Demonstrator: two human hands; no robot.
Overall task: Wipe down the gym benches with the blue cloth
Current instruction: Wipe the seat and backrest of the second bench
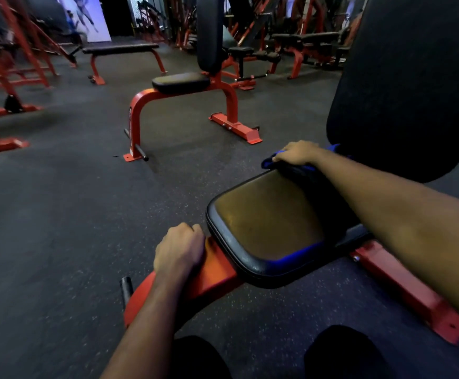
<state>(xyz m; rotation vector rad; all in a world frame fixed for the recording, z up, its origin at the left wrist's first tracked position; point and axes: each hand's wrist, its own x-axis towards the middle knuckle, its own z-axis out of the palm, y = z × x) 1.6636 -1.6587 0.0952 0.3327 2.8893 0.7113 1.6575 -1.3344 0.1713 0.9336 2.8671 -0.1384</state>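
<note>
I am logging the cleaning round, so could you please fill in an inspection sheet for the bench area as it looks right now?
Surface: black seat pad of the near bench, glossy, on a red frame; upright back pad behind it.
Job's things: blue cloth bunched at the far edge of the seat pad, under the right hand.
Clutter: nothing seen on the pad or on the floor nearby.
Grippers: right hand with fingers pressed down on the cloth; left hand closed, resting on the red frame, holding nothing.
Cables: nothing seen.
Surroundings: a second upright bench ahead, a flat bench beyond it, more red machines behind.
</note>
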